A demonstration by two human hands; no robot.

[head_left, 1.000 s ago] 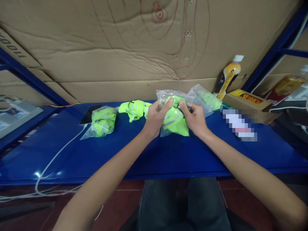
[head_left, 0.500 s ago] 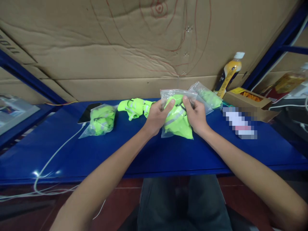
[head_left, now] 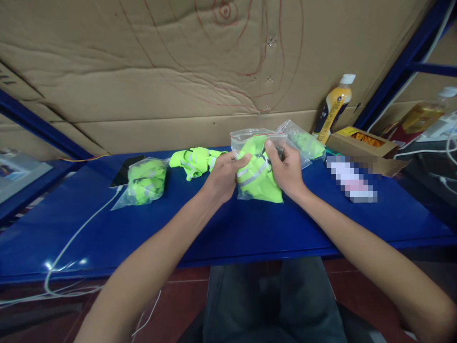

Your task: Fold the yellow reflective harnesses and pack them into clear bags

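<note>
The left hand (head_left: 222,178) and right hand (head_left: 289,169) are holding a bag (head_left: 257,176) above the surface (head_left: 250,238), the fingers of each closing on one side of it. Green cloth (head_left: 264,189) is filling the bag; whether its mouth is sealed, I cannot tell. The left bag (head_left: 147,182) and far bag (head_left: 305,143) are already containing green material, while a loose cloth (head_left: 194,161) is lying unbagged, left of the hands. The near edge is running below the held bag, with bare surface showing between. The far bag and cardboard (head_left: 143,95) are seemingly limiting movement outward; the nearer side is offering more room.
</note>
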